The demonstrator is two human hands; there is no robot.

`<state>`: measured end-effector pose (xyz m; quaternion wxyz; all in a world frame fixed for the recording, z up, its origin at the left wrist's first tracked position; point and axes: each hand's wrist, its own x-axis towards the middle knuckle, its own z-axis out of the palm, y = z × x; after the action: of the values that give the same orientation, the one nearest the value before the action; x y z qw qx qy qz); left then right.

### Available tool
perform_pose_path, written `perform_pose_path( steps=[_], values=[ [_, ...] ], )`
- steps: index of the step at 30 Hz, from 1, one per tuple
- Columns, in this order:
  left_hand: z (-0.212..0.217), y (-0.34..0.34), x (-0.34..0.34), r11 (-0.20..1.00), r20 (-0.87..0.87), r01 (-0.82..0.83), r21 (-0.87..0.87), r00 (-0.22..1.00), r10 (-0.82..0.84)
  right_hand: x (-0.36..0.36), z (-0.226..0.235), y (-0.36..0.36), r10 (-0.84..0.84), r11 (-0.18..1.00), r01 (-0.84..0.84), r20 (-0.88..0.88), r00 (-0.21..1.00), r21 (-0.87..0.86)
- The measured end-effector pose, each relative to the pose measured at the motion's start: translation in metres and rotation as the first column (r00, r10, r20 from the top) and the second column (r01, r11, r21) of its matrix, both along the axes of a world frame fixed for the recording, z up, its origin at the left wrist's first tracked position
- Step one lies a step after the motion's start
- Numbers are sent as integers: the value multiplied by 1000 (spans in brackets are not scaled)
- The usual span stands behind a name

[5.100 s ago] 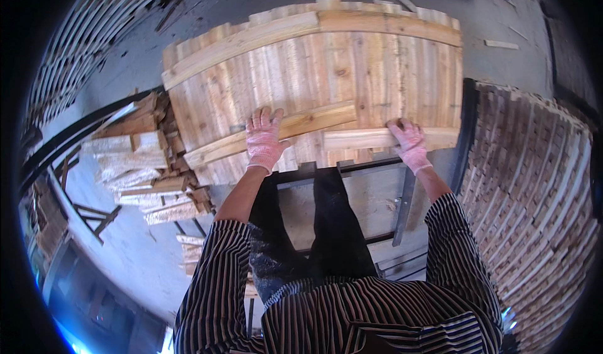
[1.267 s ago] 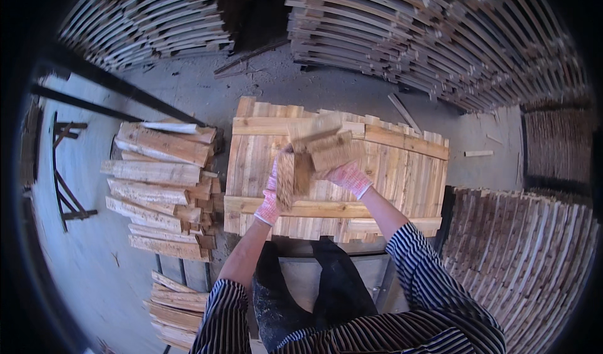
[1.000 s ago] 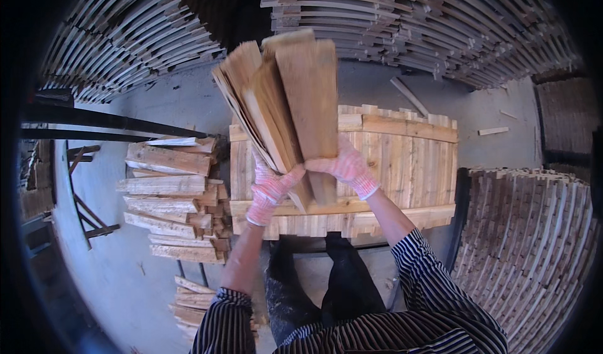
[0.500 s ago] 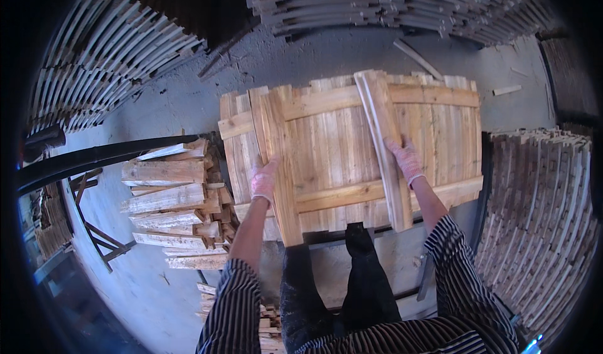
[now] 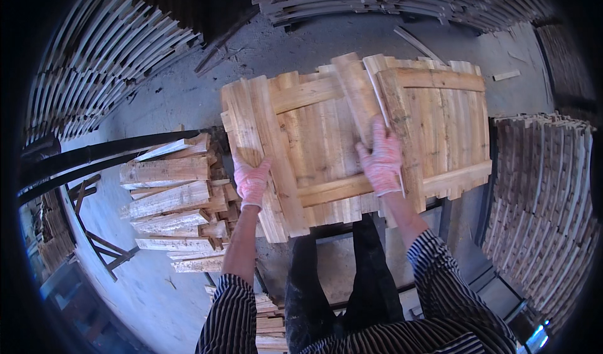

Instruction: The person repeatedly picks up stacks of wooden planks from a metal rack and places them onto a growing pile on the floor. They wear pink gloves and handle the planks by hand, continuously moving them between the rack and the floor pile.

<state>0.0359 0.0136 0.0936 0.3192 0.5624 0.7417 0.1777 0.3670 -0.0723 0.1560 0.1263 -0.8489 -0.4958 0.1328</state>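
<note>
While your striped sleeves (image 5: pixel 229 316) are coming in from the lower edge, with your dark trousers (image 5: pixel 311 291) showing between them, your pink-gloved left grip (image 5: pixel 252 183) is straddling the outer board (image 5: pixel 245 115); whether it is clamping, you cannot tell. A second board (image 5: pixel 276 153) is lying just beside that one, both crossing the left part of the slatted panel (image 5: pixel 317 134). Your right grip (image 5: pixel 383 162) is holding the slanting board (image 5: pixel 357 96) near its lower end, and a neighbouring board (image 5: pixel 402 121) is lying just to the right, also across the panel. Beneath these, the lower batten (image 5: pixel 336 191) is running along the panel. To your left, a board pile (image 5: pixel 169 197) is resting; to your right, a tall stack (image 5: pixel 534 209) is standing. Farther off, a thin strip (image 5: pixel 506 76) is lying on the floor (image 5: pixel 169 103), and a slatted stack (image 5: pixel 107 65) is rising at the far left
</note>
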Motion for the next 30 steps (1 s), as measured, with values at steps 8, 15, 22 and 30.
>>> perform_pose_path(
  steps=[8,15,22,30],
  values=[
    [-12,25,5,999,206,53,4,977,-53,-147,-65,33,157,987,-121,-433,888,109],
    [-14,31,-12,991,254,3,-137,967,33,18,-23,7,-61,992,80,189,980,-94],
    [-16,40,-11,979,371,62,-193,929,15,73,-33,-12,-134,986,155,276,952,-56],
    [-10,64,-17,952,206,194,-235,967,-147,-106,-51,54,-89,996,72,-365,927,-60]
  ],
)
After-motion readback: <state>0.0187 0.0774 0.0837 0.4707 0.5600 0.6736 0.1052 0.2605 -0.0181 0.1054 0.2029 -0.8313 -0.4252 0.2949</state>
